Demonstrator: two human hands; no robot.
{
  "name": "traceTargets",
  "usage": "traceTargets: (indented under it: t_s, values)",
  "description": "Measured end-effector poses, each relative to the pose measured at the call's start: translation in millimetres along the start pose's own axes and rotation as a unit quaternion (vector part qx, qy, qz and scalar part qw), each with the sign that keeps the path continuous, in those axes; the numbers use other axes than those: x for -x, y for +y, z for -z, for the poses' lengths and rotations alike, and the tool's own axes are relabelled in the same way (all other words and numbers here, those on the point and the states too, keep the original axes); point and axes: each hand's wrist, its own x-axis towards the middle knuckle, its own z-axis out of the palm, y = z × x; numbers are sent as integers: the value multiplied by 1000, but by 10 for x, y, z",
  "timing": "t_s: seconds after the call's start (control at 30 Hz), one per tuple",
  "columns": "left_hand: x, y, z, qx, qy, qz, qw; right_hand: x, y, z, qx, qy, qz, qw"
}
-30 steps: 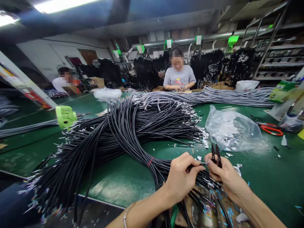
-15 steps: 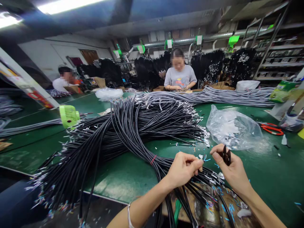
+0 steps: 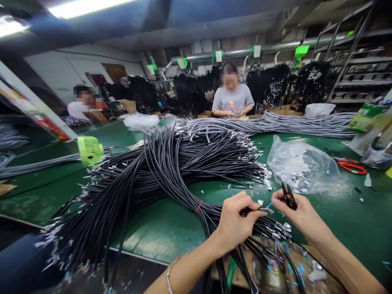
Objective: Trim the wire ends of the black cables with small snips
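My left hand (image 3: 240,218) is closed, pinching the end of a black cable, from which thin coloured wires (image 3: 268,210) stick out to the right. In my right hand (image 3: 301,214) are small dark snips (image 3: 288,197), their two pointed blades up and slightly apart. The right thumb and forefinger tips are close to the wire ends; whether they touch cannot be made out. Beneath my left hand runs a bundle of black cables (image 3: 180,183) bound with a red tie (image 3: 199,206). Its stripped ends (image 3: 280,230) lie over a worn brown board (image 3: 260,273) strewn with blue scraps.
A large pile of black cables (image 3: 101,204) covers the green table (image 3: 159,237) to the left, beside a green fan (image 3: 90,151). Grey cables (image 3: 306,124) stretch across behind. To the right are a clear plastic bag (image 3: 303,163) and orange-handled scissors (image 3: 352,165). A co-worker (image 3: 232,98) sits opposite.
My left hand has shifted slightly right, and coloured wires now show beyond its fingertips. The snips in my right hand have tilted, their points now further left and higher.
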Motion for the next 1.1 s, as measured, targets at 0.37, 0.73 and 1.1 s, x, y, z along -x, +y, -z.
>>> traceTargets:
  t_s: [0.37,0.73,1.1]
  values:
    - [-80,-2,119,165,-42,141,975,-8,-296,30,26,-55,92,994]
    - [27,58,41,-3,15,-78,997,252,-185,-164,-187,-25,-65,980]
    - [76,88,78,-73,77,-117,988,251,-111,-13,97,0,173,980]
